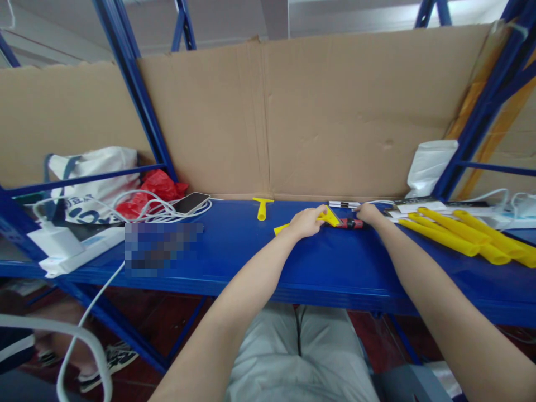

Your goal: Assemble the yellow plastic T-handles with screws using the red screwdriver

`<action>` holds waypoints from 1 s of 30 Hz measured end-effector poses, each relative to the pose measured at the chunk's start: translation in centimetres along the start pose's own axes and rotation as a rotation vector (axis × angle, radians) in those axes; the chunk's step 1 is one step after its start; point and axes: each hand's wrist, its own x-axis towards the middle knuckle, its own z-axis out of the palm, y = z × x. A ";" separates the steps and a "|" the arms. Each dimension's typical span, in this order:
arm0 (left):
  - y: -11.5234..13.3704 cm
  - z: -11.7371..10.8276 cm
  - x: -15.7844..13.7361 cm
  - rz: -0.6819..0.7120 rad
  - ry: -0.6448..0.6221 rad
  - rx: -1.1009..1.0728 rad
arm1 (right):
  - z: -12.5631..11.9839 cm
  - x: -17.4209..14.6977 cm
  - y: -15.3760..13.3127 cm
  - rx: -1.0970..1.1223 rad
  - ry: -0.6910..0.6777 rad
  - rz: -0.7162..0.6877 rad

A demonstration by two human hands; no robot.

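My left hand (306, 222) is closed around a yellow scraper-like tool. Its flared yellow head (331, 216) points right, and its handle end (279, 229) sticks out to the left of my fingers. Just right of the head lies a red and black tool (352, 223) of a kind I cannot make out. My right hand (370, 214) is beside that tool's right end, fingers curled together; what they pinch is too small to tell. Behind the hands are white strips with black marks (343, 205). Another yellow T-shaped tool (262, 209) lies farther left, near the cardboard.
Several yellow tubes (456, 231) lie at the right on the blue shelf (247, 257). A cardboard panel (335, 117) stands behind. At the left are a power strip (96, 245), cables, a phone (192, 203), a red bag (154, 190) and a cloth bag (104, 167). Another person's legs show below left.
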 end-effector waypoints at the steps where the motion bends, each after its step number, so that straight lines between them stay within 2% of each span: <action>1: 0.0 0.0 0.0 0.002 0.002 -0.001 | 0.0 -0.1 -0.1 -0.003 0.000 0.007; 7: 0.2 -0.3 -0.2 0.016 -0.003 -0.018 | -0.1 -0.9 -0.6 0.016 0.048 0.050; 11: 0.5 -0.5 -0.3 0.008 -0.016 -0.023 | -0.3 -1.1 -0.7 0.104 0.020 0.105; 19: 0.4 -0.4 -0.2 0.041 0.022 -0.020 | -0.8 -1.6 -0.4 0.283 -0.037 0.038; 21: 0.4 -0.3 -0.2 0.044 0.019 -0.022 | -1.0 -1.8 -0.6 0.397 -0.019 0.071; 24: 0.4 -0.3 -0.1 0.037 0.013 -0.008 | -1.6 -2.3 -1.2 0.701 0.034 0.117; 27: 0.4 -0.4 -0.1 0.045 0.005 0.003 | -2.5 -2.9 -2.3 0.988 0.013 0.069; 30: 0.4 -0.3 -0.1 0.058 0.006 0.009 | -3.5 -3.6 -3.8 1.085 -0.028 0.000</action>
